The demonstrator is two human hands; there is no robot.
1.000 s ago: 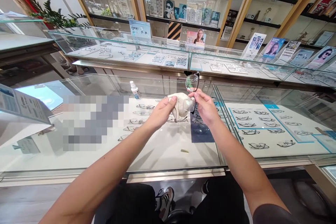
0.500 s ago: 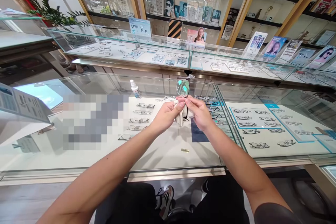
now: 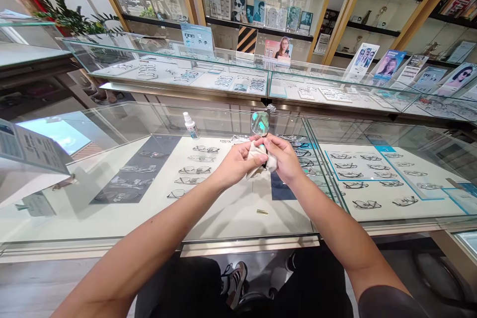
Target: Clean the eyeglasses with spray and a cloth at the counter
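Observation:
A pair of eyeglasses [image 3: 260, 123] is held up over the glass counter, one lens with a green reflection standing clear above my fingers. Around the other lens lies a pale cleaning cloth [image 3: 254, 153], bunched between my hands. My left hand [image 3: 238, 163] is closed, its thumb and fingers pinching the cloth over that lens. Close beside it, my right hand [image 3: 285, 158] grips the eyeglasses near the bridge, with part of the cloth under its fingers. Most of the lower frame is hidden by cloth and fingers.
A white spray bottle [image 3: 191, 125] stands on the counter's far left side. Under the glass top lie rows of eyeglasses and a small gold bar [image 3: 262, 212]. A leaflet stand [image 3: 32, 151] is at left. Another display case [image 3: 179, 72] runs behind.
My left thumb has moved down and right across the cloth. The cloth now wraps the lower lens more widely, and the dark frame piece below is mostly covered.

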